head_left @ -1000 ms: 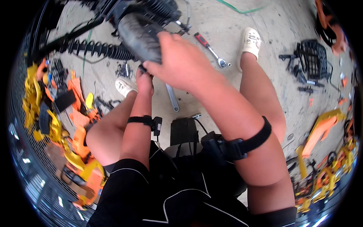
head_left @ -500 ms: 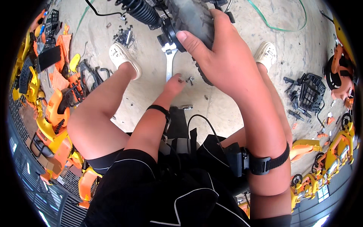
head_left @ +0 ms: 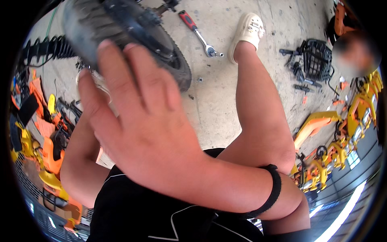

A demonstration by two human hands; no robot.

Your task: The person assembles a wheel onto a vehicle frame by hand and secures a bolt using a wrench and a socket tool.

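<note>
My right hand reaches across to the left with its fingers apart, and nothing shows in its grasp. Its fingertips overlap the worn grey-black tyre; whether they touch it I cannot tell. Below the tyre's right side, the knobby tread curves down near the floor. A black coil spring shock absorber lies left of the tyre. My left hand does not show. Beyond the wheel, a ratchet wrench with a red and black handle rests on the concrete, a socket at its end. A small metal nut or socket lies nearer.
My right foot in a cream clog stands right of the ratchet. A black basket and dark parts lie farther right. Orange and yellow panels line the right side, and more plastic pieces are heaped at the left.
The view has swung right, bringing in the ratchet wrench. My right hand has come off its thumb-and-finger hold on the tyre. My left hand and the open-jawed wrench are out of sight.
</note>
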